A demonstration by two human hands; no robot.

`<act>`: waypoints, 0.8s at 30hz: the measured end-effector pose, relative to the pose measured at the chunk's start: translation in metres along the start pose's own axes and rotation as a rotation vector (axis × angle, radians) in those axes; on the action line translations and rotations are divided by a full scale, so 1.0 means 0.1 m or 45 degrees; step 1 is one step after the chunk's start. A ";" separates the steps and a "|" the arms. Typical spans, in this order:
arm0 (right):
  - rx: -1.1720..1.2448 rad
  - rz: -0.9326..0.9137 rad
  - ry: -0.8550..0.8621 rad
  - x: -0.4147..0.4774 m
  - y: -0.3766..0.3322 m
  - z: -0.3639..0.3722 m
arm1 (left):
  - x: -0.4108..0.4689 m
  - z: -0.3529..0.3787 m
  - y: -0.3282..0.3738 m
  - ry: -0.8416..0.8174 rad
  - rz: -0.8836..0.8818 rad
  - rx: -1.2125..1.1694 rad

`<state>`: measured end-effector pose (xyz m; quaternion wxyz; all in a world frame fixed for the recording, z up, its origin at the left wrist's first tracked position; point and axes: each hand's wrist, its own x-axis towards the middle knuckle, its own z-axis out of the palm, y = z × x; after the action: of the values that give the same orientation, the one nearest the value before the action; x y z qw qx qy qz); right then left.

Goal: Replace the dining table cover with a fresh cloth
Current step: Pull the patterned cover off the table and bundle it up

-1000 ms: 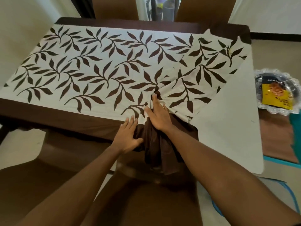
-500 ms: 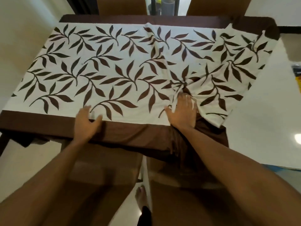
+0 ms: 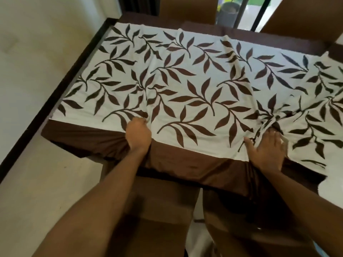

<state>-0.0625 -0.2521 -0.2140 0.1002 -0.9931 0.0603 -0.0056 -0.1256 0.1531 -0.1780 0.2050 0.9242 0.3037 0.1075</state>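
Cream table cloth w/ dark-brown leaf print and plain brown border (image 3: 185, 86) is lying wrinkled across the white dining table (image 3: 332, 187), its near border hanging over the front edge. L hand (image 3: 138, 134) is clenching a bunch of it at the print/border seam. R hand (image 3: 265, 151) is resting on a gathered fold farther right, thumb splayed; grip vs. press can't be told (blur).

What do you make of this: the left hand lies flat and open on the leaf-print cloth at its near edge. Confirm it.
Not right. The head view shows the left hand with its fingers curled, not flat and open: it grips a bunch of the leaf-print cloth at its near edge.
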 end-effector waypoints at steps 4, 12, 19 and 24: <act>0.023 0.031 -0.004 -0.05 -0.15 -0.01 | -0.29 0.22 0.62 -0.117 0.011 -0.319; -0.016 0.010 -0.006 -0.04 -0.12 -0.02 | -1.15 0.63 1.87 -0.929 0.064 -0.854; 0.045 0.004 0.023 -0.04 -0.10 0.02 | -0.24 0.08 0.38 -0.254 0.284 -0.303; 0.074 0.004 0.027 -0.03 -0.11 0.06 | 0.12 -0.22 -0.54 -0.035 -0.070 0.252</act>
<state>-0.0639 -0.2402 -0.2172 0.1285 -0.9896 0.0626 -0.0176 -0.1512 0.2067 -0.1813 0.1198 0.9326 0.3353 0.0586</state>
